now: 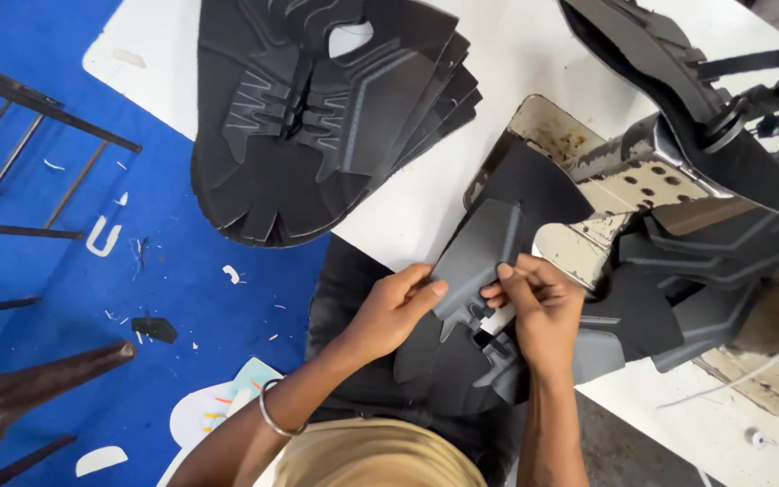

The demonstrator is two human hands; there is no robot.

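Both hands grip one dark shoe piece (475, 257) at the near edge of the white worktop (407, 203): left hand (389, 311) pinches its lower side, right hand (538, 311) its slotted end. A stained metal tray (579, 149) beside it holds more cut pieces (714, 248).

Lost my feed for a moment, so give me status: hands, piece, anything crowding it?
Left hand and right hand both pinching the dark shoe-upper piece. Held over table edge. Stack of cut uppers apart.
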